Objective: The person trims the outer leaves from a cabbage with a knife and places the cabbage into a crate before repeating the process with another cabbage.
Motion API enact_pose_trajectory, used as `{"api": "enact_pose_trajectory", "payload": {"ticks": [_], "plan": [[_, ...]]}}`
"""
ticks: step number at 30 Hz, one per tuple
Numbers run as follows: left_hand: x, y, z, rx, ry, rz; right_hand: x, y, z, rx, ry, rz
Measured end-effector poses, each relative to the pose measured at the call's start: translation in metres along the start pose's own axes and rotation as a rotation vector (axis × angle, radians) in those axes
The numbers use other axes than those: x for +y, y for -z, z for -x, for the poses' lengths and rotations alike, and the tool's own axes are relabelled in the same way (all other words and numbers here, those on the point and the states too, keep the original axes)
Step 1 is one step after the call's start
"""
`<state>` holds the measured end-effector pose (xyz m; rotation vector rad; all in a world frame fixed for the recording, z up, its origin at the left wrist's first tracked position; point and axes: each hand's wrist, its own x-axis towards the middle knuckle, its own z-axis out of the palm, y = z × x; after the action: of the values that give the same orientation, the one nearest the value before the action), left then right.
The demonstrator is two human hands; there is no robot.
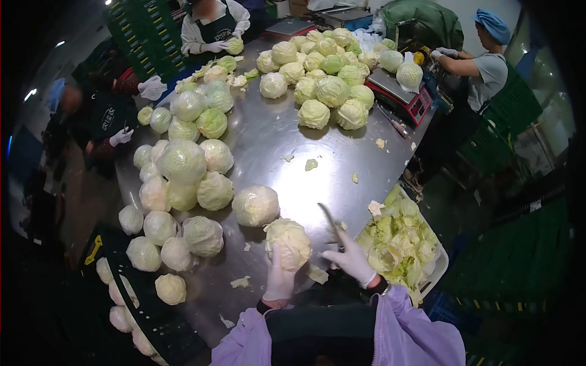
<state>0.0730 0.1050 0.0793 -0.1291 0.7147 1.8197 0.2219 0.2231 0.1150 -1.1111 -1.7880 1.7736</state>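
Observation:
A pale cabbage (288,244) rests near the front of the steel table (262,152), with my gloved left hand (279,277) wrapped against its lower left side. To its right, my gloved right hand (353,259) grips a knife (331,222), whose blade points up and to the left, apart from the cabbage. Just behind the held cabbage sits a film-wrapped cabbage (256,205). Cut leaf scraps (317,274) lie on the steel between and beside my hands.
Wrapped cabbages (182,161) are piled along the left, unwrapped ones (332,91) at the back. A bin of leaves (442,262) stands right, a green crate (146,311) front left. Red scales (421,107) sit back right. Several co-workers (488,79) stand around the table.

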Motion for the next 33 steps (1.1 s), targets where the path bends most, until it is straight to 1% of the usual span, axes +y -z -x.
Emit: {"api": "enact_pose_trajectory", "payload": {"ticks": [2,3,4,5,6,8,9,10,11,12,14,15,17,18,20,22,24,26,28,30,31,33], "plan": [[-0.011,0.002,0.000,0.074,-0.367,-0.441,0.012,-0.030,-0.010,-0.030,0.355,0.186],[-0.007,-0.003,0.000,0.070,-0.366,-0.445,0.010,-0.040,-0.017,0.150,0.626,0.382],[-0.001,-0.009,0.003,0.059,-0.407,-0.443,0.006,-0.037,-0.017,0.153,0.626,0.378],[0.004,-0.013,0.006,0.050,-0.448,-0.442,0.001,-0.031,-0.015,0.017,0.278,0.208],[0.006,-0.014,0.009,0.051,-0.447,-0.447,-0.002,-0.026,-0.013,-0.118,-0.071,0.036],[0.009,-0.015,0.012,0.115,-0.384,-0.198,0.007,-0.024,-0.012,-0.077,-0.044,0.005],[0.008,-0.011,0.009,0.115,-0.385,-0.195,0.007,-0.023,-0.011,-0.053,0.022,0.000],[0.006,-0.003,0.005,0.096,-0.524,-0.407,0.005,-0.022,-0.008,-0.033,0.088,-0.001],[0.004,0.002,0.003,0.077,-0.658,-0.621,0.002,-0.025,-0.005,-0.062,0.054,-0.124],[0.004,0.000,0.005,0.077,-0.656,-0.617,-0.006,-0.029,-0.005,-0.061,0.053,-0.120],[0.007,-0.010,0.009,0.030,-0.798,-0.824,-0.022,-0.033,-0.006,-0.163,-0.079,-0.264],[0.008,-0.012,0.008,0.025,-0.797,-0.823,-0.017,-0.033,-0.010,-0.203,-0.085,-0.280],[0.009,-0.013,0.006,-0.019,-0.871,-0.786,-0.013,-0.033,-0.009,-0.181,-0.050,-0.244],[0.011,-0.012,0.007,-0.013,-0.873,-0.787,-0.014,-0.034,-0.008,-0.162,-0.018,-0.211],[0.013,-0.007,0.008,-0.047,-0.920,-0.914,-0.008,-0.039,-0.008,-0.151,-0.007,-0.170],[0.011,-0.001,0.009,-0.017,-0.896,-0.906,-0.005,-0.041,-0.006,-0.133,0.003,-0.130],[0.014,0.000,0.009,0.008,-0.879,-0.893,-0.007,-0.040,-0.006,-0.133,-0.045,-0.211],[0.021,-0.001,0.009,0.056,-0.612,-0.618,-0.015,-0.034,-0.003,-0.135,-0.053,-0.156],[0.019,-0.009,0.012,0.056,-0.610,-0.678,-0.020,-0.034,-0.005,-0.139,-0.057,-0.099],[0.017,-0.011,0.014,0.055,-0.603,-0.738,-0.020,-0.038,-0.008,0.064,0.285,0.247],[0.015,-0.011,0.014,0.046,-0.642,-0.779,-0.020,-0.035,-0.008,0.065,0.285,0.246],[0.014,-0.006,0.013,0.038,-0.684,-0.825,-0.020,-0.030,-0.008,-0.054,0.007,-0.032]]}}
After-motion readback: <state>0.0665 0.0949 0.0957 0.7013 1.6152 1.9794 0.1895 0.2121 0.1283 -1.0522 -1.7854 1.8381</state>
